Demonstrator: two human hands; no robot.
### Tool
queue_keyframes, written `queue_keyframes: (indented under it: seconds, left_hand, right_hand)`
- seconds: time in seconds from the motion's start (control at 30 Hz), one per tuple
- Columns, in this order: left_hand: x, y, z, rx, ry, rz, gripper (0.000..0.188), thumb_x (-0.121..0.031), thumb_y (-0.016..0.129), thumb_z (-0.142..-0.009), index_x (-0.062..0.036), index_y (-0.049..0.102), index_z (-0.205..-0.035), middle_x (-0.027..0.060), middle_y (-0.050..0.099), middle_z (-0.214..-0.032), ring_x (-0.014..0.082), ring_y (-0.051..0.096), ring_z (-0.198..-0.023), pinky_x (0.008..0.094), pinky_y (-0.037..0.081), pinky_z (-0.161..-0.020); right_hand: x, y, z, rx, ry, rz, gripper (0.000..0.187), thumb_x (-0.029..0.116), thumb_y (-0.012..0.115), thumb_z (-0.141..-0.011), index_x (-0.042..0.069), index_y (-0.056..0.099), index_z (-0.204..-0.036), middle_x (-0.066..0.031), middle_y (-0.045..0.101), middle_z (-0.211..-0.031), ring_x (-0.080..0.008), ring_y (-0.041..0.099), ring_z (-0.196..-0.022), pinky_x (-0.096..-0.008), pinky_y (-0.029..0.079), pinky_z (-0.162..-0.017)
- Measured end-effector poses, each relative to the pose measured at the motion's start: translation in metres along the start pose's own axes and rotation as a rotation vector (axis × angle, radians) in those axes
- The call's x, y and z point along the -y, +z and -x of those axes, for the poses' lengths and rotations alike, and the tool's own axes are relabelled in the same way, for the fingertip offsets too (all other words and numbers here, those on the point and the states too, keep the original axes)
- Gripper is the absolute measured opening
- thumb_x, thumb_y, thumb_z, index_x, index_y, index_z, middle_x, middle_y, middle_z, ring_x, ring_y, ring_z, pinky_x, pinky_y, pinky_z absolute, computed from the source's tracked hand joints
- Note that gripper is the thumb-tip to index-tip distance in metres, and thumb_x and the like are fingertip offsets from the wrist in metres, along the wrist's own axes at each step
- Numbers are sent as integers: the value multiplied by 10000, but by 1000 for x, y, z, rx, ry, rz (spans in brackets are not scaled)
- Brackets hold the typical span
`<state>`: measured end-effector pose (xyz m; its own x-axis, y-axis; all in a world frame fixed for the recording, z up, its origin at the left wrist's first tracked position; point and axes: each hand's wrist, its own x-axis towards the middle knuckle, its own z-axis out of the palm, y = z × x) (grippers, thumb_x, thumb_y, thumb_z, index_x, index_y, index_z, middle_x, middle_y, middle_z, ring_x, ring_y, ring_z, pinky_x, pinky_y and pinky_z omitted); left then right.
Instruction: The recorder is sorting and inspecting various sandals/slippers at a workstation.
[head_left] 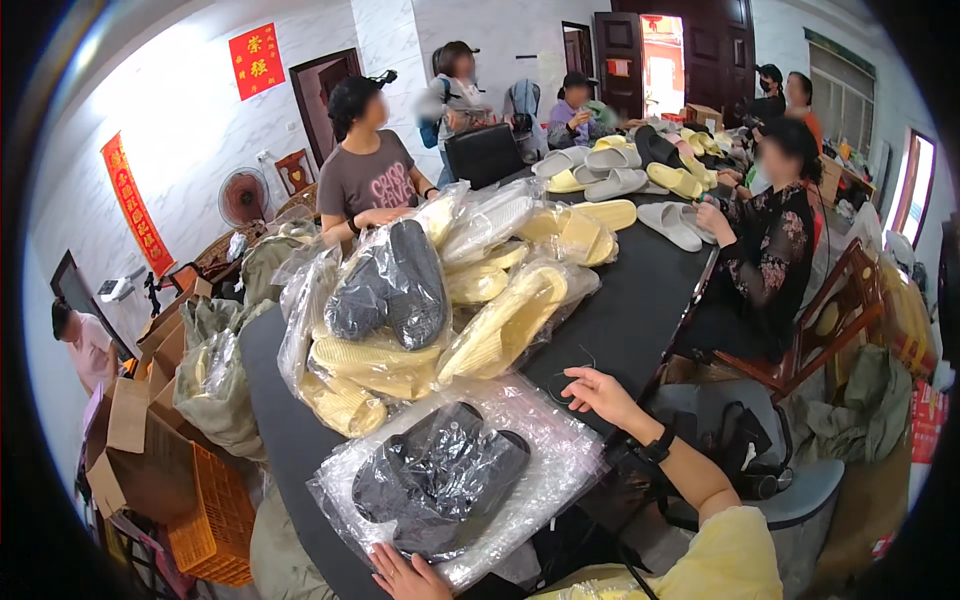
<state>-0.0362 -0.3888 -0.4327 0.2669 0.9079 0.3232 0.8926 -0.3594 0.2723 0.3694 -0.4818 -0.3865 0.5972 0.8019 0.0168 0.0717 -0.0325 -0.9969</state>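
A pair of black slippers (440, 475) lies in a clear plastic bag on a stack of clear plastic bags (555, 455) at the table's near end. My left hand (408, 578) rests at the near edge of the bagged pair, its fingers stretched out flat. To the right of the stack, my right hand (603, 396) hovers over the tabletop with fingers apart and nothing visible in them. A thin dark loop (560, 388) shows by its fingertips. Just beyond lies a heap of bagged slippers, with a black pair (395, 285) on top of yellow ones (505, 320).
The long black table (640, 290) carries loose grey slippers (675, 222) and more pairs farther back. A person (775, 250) sits at its right side; another (370, 165) stands at the left. An orange crate (215, 515) and cardboard boxes (135, 440) stand at left, a grey chair (800, 490) at right.
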Motion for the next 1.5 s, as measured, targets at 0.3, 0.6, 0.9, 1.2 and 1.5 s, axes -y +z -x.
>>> queue_keyframes:
  seconds: [0.3,0.6,0.9,1.2,1.5]
  left_hand:
    - [-7,8,-8,58,-33,3,511,-288,373,-935,7,375,-1353,149,339,-1434,304,273,-1348,467,177,-1091]
    - [0,0,-6,33,-67,81,526,-291,448,-899,-10,396,-1341,153,336,-1436,305,265,-1352,494,182,-1082]
    - [1,0,-3,43,-90,86,547,-313,426,-905,9,381,-1346,162,338,-1429,320,263,-1348,494,173,-1083]
    - [1,0,-4,61,-84,111,567,-314,422,-902,12,352,-1362,167,320,-1438,323,250,-1354,495,158,-1087]
    - [2,1,-4,49,-71,80,571,-310,446,-892,7,360,-1358,161,323,-1439,320,256,-1352,496,169,-1084]
  right_hand:
    - [31,34,-35,157,-192,378,321,155,609,-860,-8,573,-1134,-116,637,-999,-166,610,-850,-290,490,-747]
    - [26,111,-96,415,-390,862,534,304,637,-795,-51,510,-1173,-239,606,-1053,-362,588,-967,-408,468,-830]
    - [48,137,-116,133,-514,989,250,310,549,-852,83,653,-853,-126,659,-821,-344,628,-773,-459,482,-668]
    - [18,124,-122,110,-574,1475,124,130,489,-842,60,586,-875,-141,649,-727,-295,653,-732,-448,497,-609]
    - [57,109,-50,597,-264,1072,271,307,725,-713,63,626,-781,-108,619,-811,-289,611,-820,-398,469,-669]
